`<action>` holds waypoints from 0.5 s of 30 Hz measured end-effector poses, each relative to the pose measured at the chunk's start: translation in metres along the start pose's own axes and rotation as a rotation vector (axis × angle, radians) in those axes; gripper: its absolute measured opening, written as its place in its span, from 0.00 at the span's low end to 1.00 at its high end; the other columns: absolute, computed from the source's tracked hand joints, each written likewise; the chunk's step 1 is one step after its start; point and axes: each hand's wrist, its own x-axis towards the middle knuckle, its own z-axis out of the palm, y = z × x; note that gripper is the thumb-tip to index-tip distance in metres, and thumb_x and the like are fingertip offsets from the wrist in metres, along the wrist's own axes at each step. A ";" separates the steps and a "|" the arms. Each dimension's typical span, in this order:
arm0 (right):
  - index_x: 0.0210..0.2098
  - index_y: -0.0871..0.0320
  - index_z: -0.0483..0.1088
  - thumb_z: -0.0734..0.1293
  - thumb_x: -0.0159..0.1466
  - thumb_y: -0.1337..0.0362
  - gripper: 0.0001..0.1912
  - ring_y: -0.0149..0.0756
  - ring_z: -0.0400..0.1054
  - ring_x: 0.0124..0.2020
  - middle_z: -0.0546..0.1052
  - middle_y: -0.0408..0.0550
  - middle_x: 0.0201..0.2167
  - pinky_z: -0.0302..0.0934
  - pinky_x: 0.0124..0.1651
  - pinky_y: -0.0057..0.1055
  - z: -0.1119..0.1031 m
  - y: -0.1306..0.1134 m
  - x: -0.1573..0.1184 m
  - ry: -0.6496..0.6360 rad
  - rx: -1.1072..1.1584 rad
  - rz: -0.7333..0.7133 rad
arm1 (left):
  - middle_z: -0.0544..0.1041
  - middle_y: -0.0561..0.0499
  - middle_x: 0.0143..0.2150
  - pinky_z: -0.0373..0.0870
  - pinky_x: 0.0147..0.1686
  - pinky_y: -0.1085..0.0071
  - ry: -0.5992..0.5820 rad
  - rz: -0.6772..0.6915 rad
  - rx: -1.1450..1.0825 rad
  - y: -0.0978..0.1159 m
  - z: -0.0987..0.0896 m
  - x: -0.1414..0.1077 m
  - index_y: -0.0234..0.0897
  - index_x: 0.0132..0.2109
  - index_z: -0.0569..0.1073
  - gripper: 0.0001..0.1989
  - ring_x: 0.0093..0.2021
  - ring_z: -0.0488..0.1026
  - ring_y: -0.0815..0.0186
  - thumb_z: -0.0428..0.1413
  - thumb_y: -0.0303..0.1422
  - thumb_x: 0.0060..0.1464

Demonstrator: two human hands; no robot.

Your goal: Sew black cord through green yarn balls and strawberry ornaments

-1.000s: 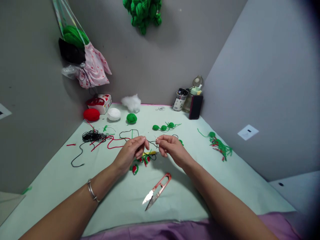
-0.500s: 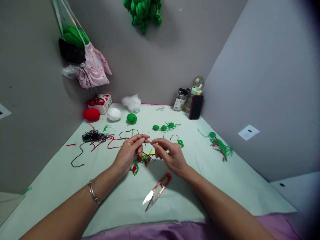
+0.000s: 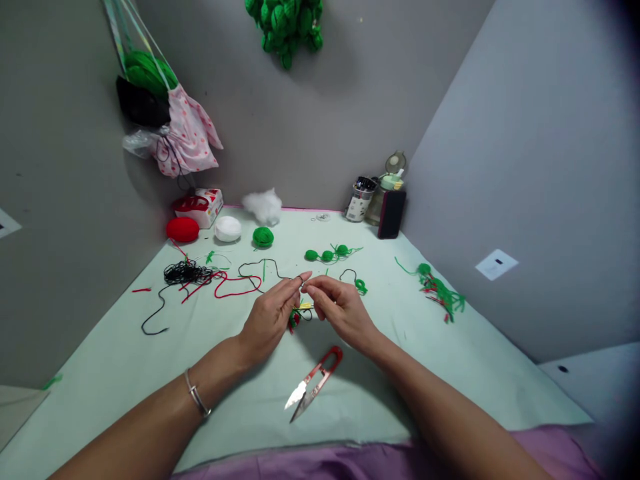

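My left hand (image 3: 274, 313) has its fingers pressed together, with black yarn (image 3: 277, 270) running from the table to its fingertips. Close against it, my right hand (image 3: 343, 310) pinches thumb and forefinger at the same yarn; the exact grip is too small to make out. Below the fingertips lie a yellow-handled tool (image 3: 304, 307), partly hidden, and a small red and green crocheted piece (image 3: 294, 320), mostly behind my left hand. Thread snips (image 3: 320, 380) with a red handle rest on the table nearer to me, blades apart.
A tangled black yarn pile (image 3: 187, 273) and red yarn (image 3: 235, 293) lie at left. Behind are red (image 3: 183, 229), white (image 3: 227, 229) and green (image 3: 263, 237) yarn balls. Green crocheted balls (image 3: 327, 255) lie beyond my hands, green-red scraps (image 3: 443, 293) at right. A phone (image 3: 391, 215) leans at the back.
My left hand has moved right, up against the right fingertips, and its fingers have straightened. It now covers more of the red and green pieces. The right hand has barely moved.
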 end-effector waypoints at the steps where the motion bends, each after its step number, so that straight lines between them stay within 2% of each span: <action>1: 0.36 0.61 0.74 0.62 0.69 0.61 0.12 0.25 0.56 0.18 0.64 0.36 0.16 0.54 0.26 0.25 0.000 0.000 0.000 0.000 -0.004 -0.002 | 0.76 0.46 0.47 0.72 0.43 0.69 -0.003 0.003 0.003 0.000 0.000 0.000 0.39 0.61 0.73 0.19 0.41 0.73 0.66 0.45 0.34 0.69; 6: 0.37 0.61 0.74 0.62 0.68 0.61 0.12 0.25 0.56 0.18 0.63 0.36 0.16 0.53 0.25 0.25 0.000 -0.001 0.000 0.023 -0.009 -0.002 | 0.77 0.45 0.50 0.73 0.46 0.68 -0.005 0.025 0.024 0.001 0.000 -0.001 0.39 0.62 0.72 0.19 0.44 0.74 0.65 0.45 0.34 0.69; 15: 0.36 0.60 0.73 0.61 0.68 0.62 0.11 0.26 0.56 0.19 0.63 0.36 0.17 0.53 0.26 0.26 -0.001 0.002 0.000 0.010 -0.074 -0.006 | 0.77 0.44 0.48 0.73 0.46 0.68 -0.012 0.030 0.047 -0.001 0.000 -0.001 0.38 0.63 0.71 0.21 0.43 0.75 0.64 0.45 0.35 0.69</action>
